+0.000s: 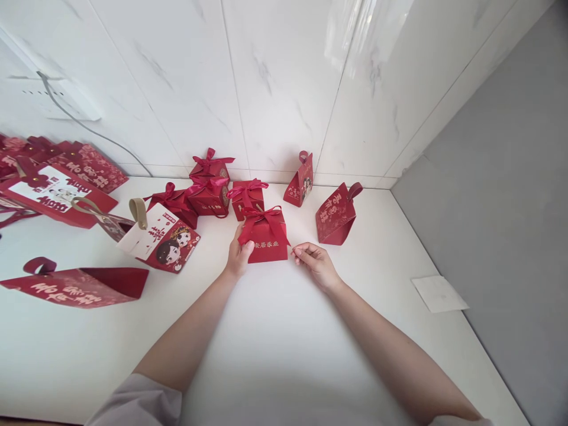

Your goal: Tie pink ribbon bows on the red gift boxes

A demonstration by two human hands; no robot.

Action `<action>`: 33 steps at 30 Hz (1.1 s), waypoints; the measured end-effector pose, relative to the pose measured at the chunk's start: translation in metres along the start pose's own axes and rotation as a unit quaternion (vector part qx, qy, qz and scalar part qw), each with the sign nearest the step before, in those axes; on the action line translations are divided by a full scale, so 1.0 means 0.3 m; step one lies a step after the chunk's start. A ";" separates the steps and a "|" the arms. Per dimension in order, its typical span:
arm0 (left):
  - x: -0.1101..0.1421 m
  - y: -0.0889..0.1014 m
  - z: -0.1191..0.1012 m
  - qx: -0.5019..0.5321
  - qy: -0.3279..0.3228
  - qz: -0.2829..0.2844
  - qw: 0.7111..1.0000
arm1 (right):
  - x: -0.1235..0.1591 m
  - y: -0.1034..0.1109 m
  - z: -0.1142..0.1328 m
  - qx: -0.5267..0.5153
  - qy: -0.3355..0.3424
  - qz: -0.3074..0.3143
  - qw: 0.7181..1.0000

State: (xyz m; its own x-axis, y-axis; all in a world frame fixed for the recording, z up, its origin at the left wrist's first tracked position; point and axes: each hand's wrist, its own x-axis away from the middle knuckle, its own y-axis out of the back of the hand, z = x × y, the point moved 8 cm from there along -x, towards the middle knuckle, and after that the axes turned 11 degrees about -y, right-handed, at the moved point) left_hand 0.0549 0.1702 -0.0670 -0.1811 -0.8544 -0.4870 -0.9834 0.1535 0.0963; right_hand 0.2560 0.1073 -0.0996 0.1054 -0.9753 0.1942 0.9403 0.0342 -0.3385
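A red gift box (268, 251) with gold lettering stands upright on the white tabletop, a red ribbon (261, 218) tied in a bow on its top. My left hand (239, 253) grips the box's left side, the thumb resting on its front face. To the right of the box, my right hand (316, 263) is closed in a pinch on the tip of a ribbon tail hanging by the lower right edge. Just behind stands another bow-topped box (248, 192), partly hidden by the front one.
More ribboned boxes (208, 198) cluster behind on the left. Two triangular boxes with loops, one by the wall (300, 184) and one nearer (336, 218), stand at right. Handled boxes (166, 239) and a lying bag-like box (84, 287) fill the left. A paper piece (439, 294) lies at right.
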 end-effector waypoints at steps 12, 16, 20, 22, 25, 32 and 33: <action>0.032 -0.052 0.054 0.081 0.039 0.048 0.995 | 0.026 -0.062 0.032 0.045 0.040 0.088 0.994; 0.026 -0.095 0.010 0.151 0.016 0.115 0.982 | 0.038 -0.080 0.051 0.061 0.037 0.124 0.990; 0.027 -0.133 -0.022 0.193 0.025 0.163 0.967 | 0.041 -0.079 0.076 0.038 0.043 0.130 0.990; 0.023 -0.135 -0.021 0.194 0.034 0.159 0.967 | 0.039 -0.084 0.083 0.030 0.045 0.137 0.989; 0.013 -0.124 -0.009 0.186 0.035 0.133 0.973 | 0.034 -0.085 0.088 0.036 0.049 0.136 0.989; 0.007 -0.104 -0.007 0.164 0.047 0.107 0.979 | 0.033 -0.082 0.075 0.071 0.058 0.108 0.990; 0.008 -0.100 -0.011 0.140 0.047 0.100 0.984 | 0.031 -0.077 0.070 0.076 0.064 0.086 0.991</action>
State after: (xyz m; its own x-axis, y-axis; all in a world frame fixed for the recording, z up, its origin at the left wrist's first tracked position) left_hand 0.0839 0.1620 -0.0680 -0.3831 -0.8332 -0.3987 -0.8939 0.4432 -0.0673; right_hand 0.2421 0.1020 -0.0707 0.2355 -0.9716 0.0237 0.9511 0.2254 -0.2110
